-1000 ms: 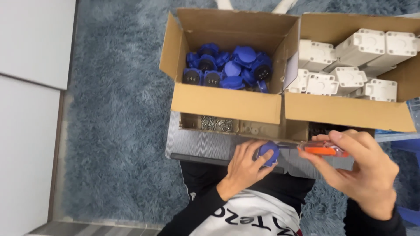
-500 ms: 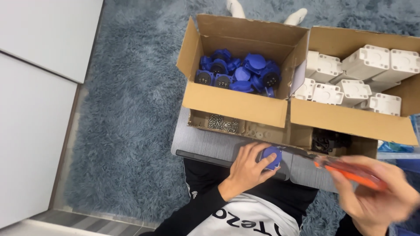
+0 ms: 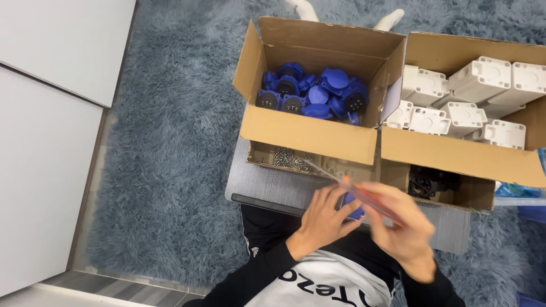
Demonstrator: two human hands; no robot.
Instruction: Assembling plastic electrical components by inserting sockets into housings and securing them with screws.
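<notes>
My left hand (image 3: 324, 219) grips a blue socket (image 3: 354, 206) over my lap; my right hand (image 3: 401, 227) clamps an orange-handled screwdriver (image 3: 364, 196), its tip toward the box of screws (image 3: 293, 159).

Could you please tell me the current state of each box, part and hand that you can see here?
left hand: closed around the blue part
blue part: held, mostly hidden by the hands
right hand: blurred, gripping the screwdriver
screwdriver: held, tilted, tip toward the screws
left cardboard box: open, holding blue parts
right cardboard box: open, holding white housings
screws: loose in a low tray
</notes>
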